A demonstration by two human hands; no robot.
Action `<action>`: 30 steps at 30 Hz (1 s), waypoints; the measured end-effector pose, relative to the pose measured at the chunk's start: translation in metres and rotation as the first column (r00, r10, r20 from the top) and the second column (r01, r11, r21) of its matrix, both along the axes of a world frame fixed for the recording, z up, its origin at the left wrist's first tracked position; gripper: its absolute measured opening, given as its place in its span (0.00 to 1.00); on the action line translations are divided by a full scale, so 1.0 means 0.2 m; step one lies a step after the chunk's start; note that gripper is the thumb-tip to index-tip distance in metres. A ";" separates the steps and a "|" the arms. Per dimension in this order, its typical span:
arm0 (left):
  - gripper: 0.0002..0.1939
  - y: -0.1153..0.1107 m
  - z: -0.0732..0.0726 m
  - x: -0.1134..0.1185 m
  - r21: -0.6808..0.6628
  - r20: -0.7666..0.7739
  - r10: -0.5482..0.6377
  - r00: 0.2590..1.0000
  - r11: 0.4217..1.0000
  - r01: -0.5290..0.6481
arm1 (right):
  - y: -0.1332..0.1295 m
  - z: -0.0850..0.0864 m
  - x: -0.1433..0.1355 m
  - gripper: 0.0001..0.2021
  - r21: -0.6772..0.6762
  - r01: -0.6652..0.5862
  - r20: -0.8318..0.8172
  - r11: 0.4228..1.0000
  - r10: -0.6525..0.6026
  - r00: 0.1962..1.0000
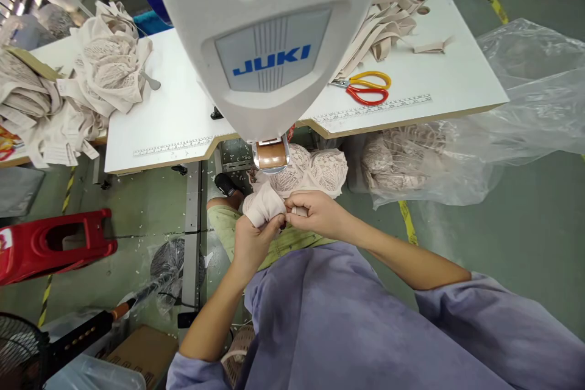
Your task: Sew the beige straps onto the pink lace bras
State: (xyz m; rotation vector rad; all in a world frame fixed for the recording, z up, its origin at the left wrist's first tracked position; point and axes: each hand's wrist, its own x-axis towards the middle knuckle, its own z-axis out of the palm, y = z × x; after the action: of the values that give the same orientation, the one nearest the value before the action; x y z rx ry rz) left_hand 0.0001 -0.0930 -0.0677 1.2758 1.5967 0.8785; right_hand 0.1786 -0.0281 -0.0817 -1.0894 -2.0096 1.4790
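A beige lace bra (pixel 315 170) hangs below the front end of a white JUKI sewing machine (pixel 274 55), with its moulded cups facing up. My left hand (pixel 258 237) is closed on a folded beige band of the bra at its near side. Close against it, my right hand (pixel 320 213) pinches the edge of the same fabric between thumb and fingers, and the fingertips of both hands nearly meet. What lies right under the fingertips is hidden. The machine's metal and brown front part (pixel 271 155) sits just above the fabric.
Red-and-yellow scissors (pixel 368 86) and beige strips (pixel 384 24) lie on the white table (pixel 457 82). More lace pieces (pixel 107 61) are heaped at left. A plastic bag (pixel 457 164) of lace pieces hangs at right. A red stool (pixel 59 244) and a fan (pixel 22 347) stand at lower left.
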 end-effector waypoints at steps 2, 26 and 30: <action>0.11 0.01 0.01 0.00 0.004 -0.016 -0.012 1.000 1.000 0.012 | 0.00 0.00 0.01 0.07 -0.070 0.003 0.005 0.998 -0.003 1.000; 0.14 0.08 0.13 0.03 -0.007 -0.003 -0.244 0.970 0.970 0.244 | 0.06 0.11 0.12 0.06 0.085 -0.098 0.146 0.992 0.085 0.986; 0.12 0.10 0.12 0.03 -0.055 -0.019 -0.187 0.982 0.981 0.185 | 0.12 0.10 0.12 0.05 -0.016 -0.107 0.124 0.994 0.108 0.986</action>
State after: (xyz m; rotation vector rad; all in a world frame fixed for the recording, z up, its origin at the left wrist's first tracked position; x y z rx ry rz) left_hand 0.0052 -0.0734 -0.0438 1.3771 1.4818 0.7021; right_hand 0.2019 -0.0034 -0.0626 -1.1177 -2.1807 1.5084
